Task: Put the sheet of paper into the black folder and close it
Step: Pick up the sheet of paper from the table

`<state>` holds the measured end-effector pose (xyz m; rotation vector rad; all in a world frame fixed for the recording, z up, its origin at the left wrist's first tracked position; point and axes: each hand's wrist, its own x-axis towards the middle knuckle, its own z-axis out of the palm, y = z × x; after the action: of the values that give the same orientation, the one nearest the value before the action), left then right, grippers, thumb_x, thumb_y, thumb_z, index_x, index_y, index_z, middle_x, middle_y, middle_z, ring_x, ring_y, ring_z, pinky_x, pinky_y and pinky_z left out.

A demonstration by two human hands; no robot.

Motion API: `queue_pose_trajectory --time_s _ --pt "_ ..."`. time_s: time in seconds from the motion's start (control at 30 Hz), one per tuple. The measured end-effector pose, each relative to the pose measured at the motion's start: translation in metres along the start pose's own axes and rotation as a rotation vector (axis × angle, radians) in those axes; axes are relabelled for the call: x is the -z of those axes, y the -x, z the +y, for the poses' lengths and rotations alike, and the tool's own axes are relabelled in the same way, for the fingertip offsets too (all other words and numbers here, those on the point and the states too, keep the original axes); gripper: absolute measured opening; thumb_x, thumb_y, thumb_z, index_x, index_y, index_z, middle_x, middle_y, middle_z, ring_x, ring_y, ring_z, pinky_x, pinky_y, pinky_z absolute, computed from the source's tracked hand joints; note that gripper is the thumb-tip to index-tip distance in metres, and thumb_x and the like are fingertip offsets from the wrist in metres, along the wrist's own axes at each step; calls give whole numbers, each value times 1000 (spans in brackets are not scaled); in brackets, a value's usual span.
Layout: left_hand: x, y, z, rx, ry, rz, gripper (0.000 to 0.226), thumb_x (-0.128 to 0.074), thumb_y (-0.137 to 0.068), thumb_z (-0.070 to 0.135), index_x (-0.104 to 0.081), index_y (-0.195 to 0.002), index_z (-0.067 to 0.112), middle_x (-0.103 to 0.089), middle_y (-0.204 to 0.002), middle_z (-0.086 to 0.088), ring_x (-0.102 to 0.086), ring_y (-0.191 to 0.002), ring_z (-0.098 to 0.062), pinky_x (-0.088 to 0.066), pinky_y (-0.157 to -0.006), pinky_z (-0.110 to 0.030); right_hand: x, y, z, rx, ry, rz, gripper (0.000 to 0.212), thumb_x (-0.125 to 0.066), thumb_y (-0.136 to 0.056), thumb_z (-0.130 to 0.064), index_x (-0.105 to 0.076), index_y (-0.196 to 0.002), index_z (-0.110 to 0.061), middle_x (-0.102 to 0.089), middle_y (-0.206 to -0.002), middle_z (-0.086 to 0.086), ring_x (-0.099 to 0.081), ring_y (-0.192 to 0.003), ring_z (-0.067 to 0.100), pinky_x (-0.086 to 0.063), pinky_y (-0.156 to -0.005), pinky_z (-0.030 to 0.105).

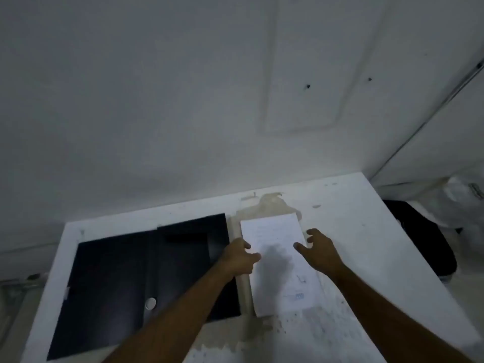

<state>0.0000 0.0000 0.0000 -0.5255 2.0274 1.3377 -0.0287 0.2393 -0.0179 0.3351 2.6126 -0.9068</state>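
The black folder [125, 279] lies open and flat on the left half of the white table, with a round silver fastener near its middle fold. Right of it lies the white sheet of paper [282, 281], printed, with a small blue mark near its lower right corner. My left hand [239, 256] rests at the sheet's left edge, fingers curled onto the paper; whether it grips the sheet is unclear. My right hand [318, 248] hovers over the sheet's upper right edge, fingers spread, holding nothing.
The white table [366, 244] is stained and speckled, its back edge against a pale wall [183, 100]. A dark object [424, 239] and a white bag-like thing [461, 200] sit on the floor past the table's right edge.
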Motion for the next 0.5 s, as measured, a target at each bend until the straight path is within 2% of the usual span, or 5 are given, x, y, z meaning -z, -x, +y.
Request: queue_pose_trajectory --time_s 0.07,0.13,0.2,0.33,0.5 --pt "-19 -17 0 24 -135 65 72 -70 -90 33 -36 -147 4 -52 -141 -17 -65 -114 -29 -57 -96 -39 -9 -11 13 -60 14 -21 75 -74 -83 -45 -46 -140 -4 -59 -135 18 -58 -122 32 -48 -98 39" --pt "-38 -33 -6 44 -225 108 84 -69 -91 34 -24 -154 1 -36 -155 -20 -48 -137 -34 -49 -106 -39 -20 -20 27 -116 77 -55 77 -74 -83 -46 -45 -139 -1 -56 -137 21 -55 -126 35 -46 -102 42" --pt "-57 -47 -16 88 -348 138 95 -69 -89 41 -16 -155 -1 -22 -160 -24 -34 -146 -37 -42 -113 -42 -34 -29 39 -154 132 -51 74 -74 -82 -47 -47 -132 0 -54 -132 23 -53 -122 38 -47 -100 44" --pt "-77 -62 -32 119 -564 244 99 -71 -83 52 -20 -150 1 -22 -156 -24 -33 -143 -37 -38 -114 -38 -57 -39 51 -198 171 -49 73 -72 -83 -46 -44 -133 -1 -43 -137 23 -42 -128 41 -44 -100 47" --pt "-82 -74 -41 76 -498 280 94 -79 -80 40 -24 -147 3 -24 -154 -21 -34 -142 -37 -40 -114 -41 -73 -51 57 -196 122 33 64 -71 -85 -43 -47 -127 -1 -50 -132 22 -51 -122 40 -51 -96 51"
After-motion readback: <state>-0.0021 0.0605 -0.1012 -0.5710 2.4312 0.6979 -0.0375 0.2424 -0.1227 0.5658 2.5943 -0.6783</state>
